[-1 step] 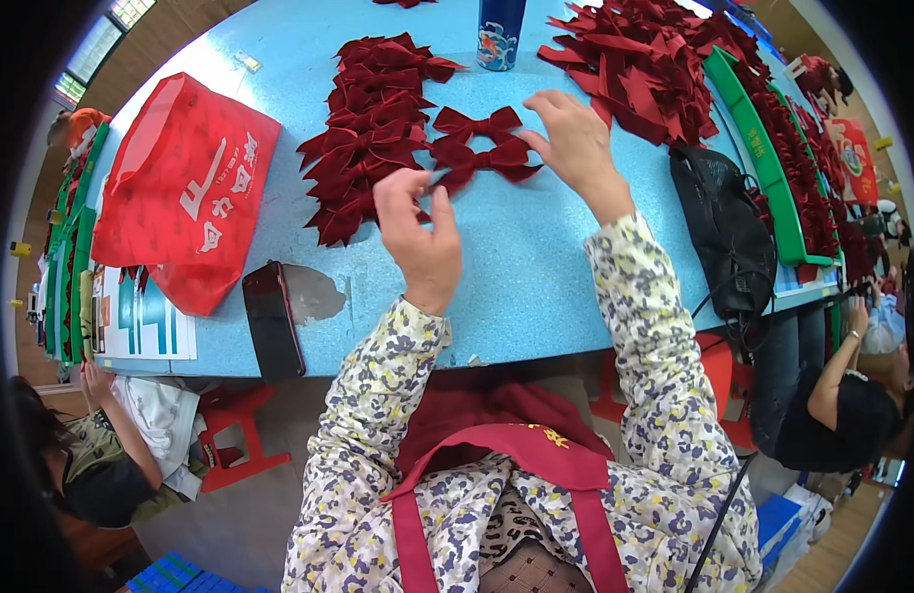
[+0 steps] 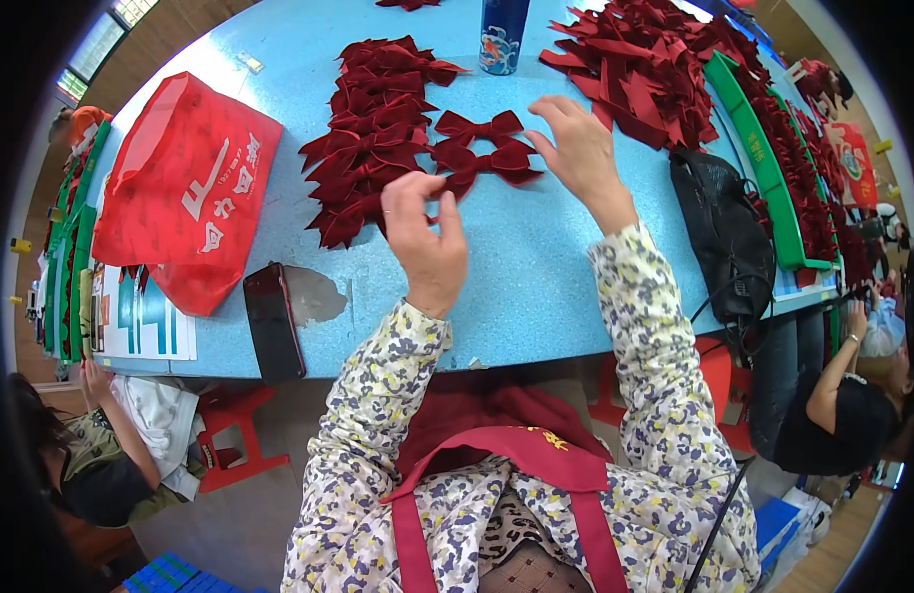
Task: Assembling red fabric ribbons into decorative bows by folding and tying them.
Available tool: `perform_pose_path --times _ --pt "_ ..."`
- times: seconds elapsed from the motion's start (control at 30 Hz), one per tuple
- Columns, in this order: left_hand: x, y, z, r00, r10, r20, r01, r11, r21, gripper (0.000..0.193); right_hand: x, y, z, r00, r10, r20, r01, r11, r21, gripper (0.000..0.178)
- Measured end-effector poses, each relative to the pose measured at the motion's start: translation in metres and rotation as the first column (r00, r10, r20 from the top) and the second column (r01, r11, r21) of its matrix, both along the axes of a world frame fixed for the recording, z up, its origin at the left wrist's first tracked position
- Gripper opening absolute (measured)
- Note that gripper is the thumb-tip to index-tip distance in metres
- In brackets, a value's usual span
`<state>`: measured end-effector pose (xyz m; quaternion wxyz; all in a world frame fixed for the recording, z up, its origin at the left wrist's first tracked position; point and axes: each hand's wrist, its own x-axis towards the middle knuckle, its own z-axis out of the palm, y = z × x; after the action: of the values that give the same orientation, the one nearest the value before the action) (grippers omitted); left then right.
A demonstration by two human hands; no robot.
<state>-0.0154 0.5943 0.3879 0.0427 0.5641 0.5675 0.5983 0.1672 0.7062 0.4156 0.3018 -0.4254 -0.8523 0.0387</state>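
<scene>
Two dark red velvet bows lie one below the other in front of me: an upper bow [image 2: 479,127] and a lower bow [image 2: 485,166]. My left hand [image 2: 426,237] hovers at the near left of the lower bow, fingers apart and holding nothing. To the right of that bow is my right hand [image 2: 582,158], also open, with thumb and fingers spread and nothing in them. Left of the pair runs a column of overlapping red bows [image 2: 370,143]. A large loose heap of red bows [image 2: 647,74] lies at the far right.
A red bag [image 2: 185,188] and a dark phone [image 2: 273,321] are on the left of the blue table [image 2: 516,287]. A blue tumbler [image 2: 501,38] stands at the back. On the right are a black pouch [image 2: 724,232] and a green tray [image 2: 763,158] of bows. People sit at both sides.
Both hands have shifted slightly to the right. A little more of a gap shows between my right hand and the lower bow. The bows stay about where they were.
</scene>
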Motion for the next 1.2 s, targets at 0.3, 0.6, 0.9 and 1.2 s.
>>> perform_pose_path --times 0.3,0.6,0.9,1.2 --pt "0.015 0.015 -0.02 0.788 -0.226 -0.573 0.11 0.967 -0.23 0.048 -0.014 -0.052 -0.03 0.998 0.049 -0.03 -0.038 0.955 0.294 0.024" --pt "0.042 0.013 -0.022 0.629 -0.343 -0.697 0.039 0.91 -0.412 0.052 0.034 -0.05 -0.046 0.979 -0.034 -0.2 0.038 0.999 0.017 0.024" --pt "0.031 0.046 -0.021 0.612 -0.344 -0.712 0.133 0.932 -0.336 0.054 0.007 0.016 -0.038 0.971 -0.127 -0.203 0.1 0.985 -0.139 0.026" --pt "-0.005 0.067 0.003 0.678 -0.432 -0.594 0.14 0.87 -0.473 0.055 -0.048 0.046 -0.008 0.965 -0.233 0.12 0.262 0.873 -0.412 0.027"
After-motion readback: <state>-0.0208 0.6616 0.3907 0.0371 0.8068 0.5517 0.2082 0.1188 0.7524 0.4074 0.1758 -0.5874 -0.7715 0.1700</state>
